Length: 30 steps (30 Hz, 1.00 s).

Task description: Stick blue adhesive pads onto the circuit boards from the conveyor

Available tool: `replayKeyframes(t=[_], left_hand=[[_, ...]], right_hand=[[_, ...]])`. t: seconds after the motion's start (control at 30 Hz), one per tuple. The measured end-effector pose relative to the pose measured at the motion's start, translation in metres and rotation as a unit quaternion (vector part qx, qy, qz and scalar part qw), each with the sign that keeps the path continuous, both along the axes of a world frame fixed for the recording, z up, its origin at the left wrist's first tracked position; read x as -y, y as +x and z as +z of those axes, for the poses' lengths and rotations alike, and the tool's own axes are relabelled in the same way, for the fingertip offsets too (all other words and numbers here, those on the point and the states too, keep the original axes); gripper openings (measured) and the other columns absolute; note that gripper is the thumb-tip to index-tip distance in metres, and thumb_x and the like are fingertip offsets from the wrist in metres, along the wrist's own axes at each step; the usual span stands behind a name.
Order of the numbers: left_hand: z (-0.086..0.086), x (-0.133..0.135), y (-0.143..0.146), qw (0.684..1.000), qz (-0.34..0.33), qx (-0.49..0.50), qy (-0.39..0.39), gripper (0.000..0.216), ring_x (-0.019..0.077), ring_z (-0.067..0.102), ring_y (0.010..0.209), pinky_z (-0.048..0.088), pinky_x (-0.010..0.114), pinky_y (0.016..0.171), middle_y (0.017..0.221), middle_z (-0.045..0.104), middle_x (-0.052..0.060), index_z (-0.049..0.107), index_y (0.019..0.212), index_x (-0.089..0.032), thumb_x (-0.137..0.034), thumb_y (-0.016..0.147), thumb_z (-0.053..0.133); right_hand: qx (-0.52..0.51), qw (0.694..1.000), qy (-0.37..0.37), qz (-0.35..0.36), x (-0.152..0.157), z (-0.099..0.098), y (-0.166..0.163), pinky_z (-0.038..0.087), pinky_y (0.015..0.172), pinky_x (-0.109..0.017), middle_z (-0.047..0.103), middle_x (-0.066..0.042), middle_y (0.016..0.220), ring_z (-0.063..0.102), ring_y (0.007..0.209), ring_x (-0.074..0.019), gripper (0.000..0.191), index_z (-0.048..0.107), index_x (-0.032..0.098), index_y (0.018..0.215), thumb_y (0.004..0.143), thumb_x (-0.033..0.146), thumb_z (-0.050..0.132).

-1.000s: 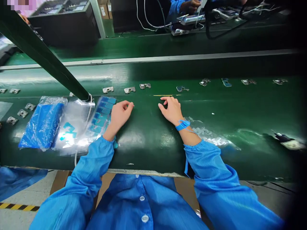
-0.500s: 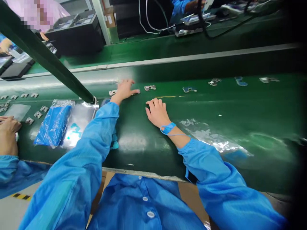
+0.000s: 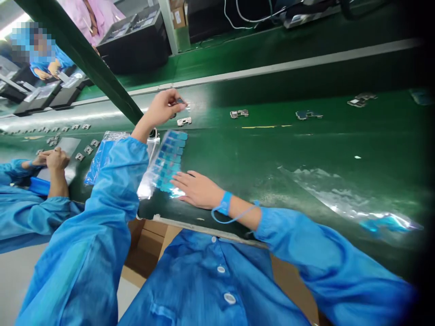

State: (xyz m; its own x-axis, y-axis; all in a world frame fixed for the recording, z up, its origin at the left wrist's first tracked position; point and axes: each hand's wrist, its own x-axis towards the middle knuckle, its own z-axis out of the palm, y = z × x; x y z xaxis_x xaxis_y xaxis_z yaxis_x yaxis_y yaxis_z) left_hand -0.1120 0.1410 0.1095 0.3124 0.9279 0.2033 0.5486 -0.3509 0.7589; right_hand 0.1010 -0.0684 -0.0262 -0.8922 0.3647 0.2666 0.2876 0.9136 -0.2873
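Observation:
My left hand (image 3: 163,107) is raised over the green conveyor belt (image 3: 258,149) and pinches a small metal part (image 3: 180,102) between its fingertips. Another small metal part (image 3: 184,121) lies on the belt just below that hand. My right hand (image 3: 196,189) rests flat near the front edge, fingers stretched out, touching the lower end of a clear sheet of blue stickers (image 3: 167,159). A blue wrist strap (image 3: 224,203) is on my right wrist.
More small metal parts (image 3: 239,113) lie spaced along the belt, right and far left. A blue plastic bag (image 3: 102,156) lies left of the sticker sheet. A green diagonal post (image 3: 84,54) crosses the upper left. A co-worker's hands (image 3: 54,158) work at my left.
My left hand has lifted a small part off the belt. My right hand slid left and back onto the sticker sheet. The view has swung left.

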Motion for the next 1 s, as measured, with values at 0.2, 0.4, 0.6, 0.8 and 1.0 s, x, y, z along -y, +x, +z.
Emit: replayKeyframes(t=[0.2, 0.4, 0.6, 0.8, 1.0], left_hand=[[-0.004, 0.092, -0.009, 0.995, -0.024, 0.095, -0.029, 0.029, 0.0174, 0.072, 0.066, 0.063, 0.033, 0.067, 0.084, 0.081, 0.007, 0.075, 0.104, -0.023, -0.044, 0.090, 0.088], [-0.053, 0.135, 0.084, 0.941, -0.020, 0.286, -0.178, 0.033, 0.0121, 0.073, 0.062, 0.057, 0.021, 0.061, 0.094, 0.084, 0.006, 0.072, 0.133, -0.019, -0.039, 0.106, 0.074], [-0.105, 0.133, 0.131, 0.842, 0.026, 0.427, -0.330, 0.057, 0.0149, 0.080, 0.078, 0.065, 0.029, 0.085, 0.119, 0.082, 0.011, 0.054, 0.161, -0.019, -0.025, 0.106, 0.068], [-0.135, 0.122, 0.128, 0.836, -0.036, 0.430, -0.339, 0.070, 0.0156, 0.077, 0.084, 0.063, 0.042, 0.103, 0.132, 0.078, 0.021, 0.043, 0.173, -0.017, -0.024, 0.107, 0.068], [-0.139, 0.117, 0.132, 0.817, -0.033, 0.447, -0.363, 0.070, 0.0169, 0.076, 0.083, 0.059, 0.054, 0.115, 0.113, 0.074, 0.011, 0.045, 0.174, -0.017, -0.019, 0.108, 0.067]], right_hand=[[-0.033, 0.998, -0.020, -0.057, 0.032, 0.006, 0.116, 0.058, 0.121, -0.057, 0.069, -0.022, 0.158, 0.065, 0.151, -0.0379, 0.048, 0.065, 0.005, 0.156, 0.122, 0.035, 0.049], [0.026, 0.990, -0.057, -0.126, 0.032, 0.014, 0.124, 0.043, 0.135, -0.065, 0.044, -0.015, 0.182, 0.040, 0.171, -0.0384, 0.062, 0.053, 0.014, 0.171, 0.119, 0.047, 0.060], [0.033, 0.991, -0.028, -0.128, 0.029, -0.003, 0.118, 0.044, 0.131, -0.066, 0.050, -0.014, 0.178, 0.045, 0.168, -0.0388, 0.054, 0.061, 0.020, 0.167, 0.118, 0.044, 0.060], [-0.053, 0.988, 0.107, -0.098, 0.011, -0.019, 0.119, 0.055, 0.103, -0.054, 0.074, -0.015, 0.152, 0.071, 0.138, -0.0387, 0.037, 0.073, 0.018, 0.145, 0.122, 0.034, 0.050], [-0.070, 0.985, 0.157, -0.018, 0.001, 0.011, 0.126, 0.047, 0.119, -0.055, 0.067, -0.011, 0.163, 0.073, 0.139, -0.0319, 0.070, 0.042, 0.027, 0.181, 0.114, 0.004, 0.043]])
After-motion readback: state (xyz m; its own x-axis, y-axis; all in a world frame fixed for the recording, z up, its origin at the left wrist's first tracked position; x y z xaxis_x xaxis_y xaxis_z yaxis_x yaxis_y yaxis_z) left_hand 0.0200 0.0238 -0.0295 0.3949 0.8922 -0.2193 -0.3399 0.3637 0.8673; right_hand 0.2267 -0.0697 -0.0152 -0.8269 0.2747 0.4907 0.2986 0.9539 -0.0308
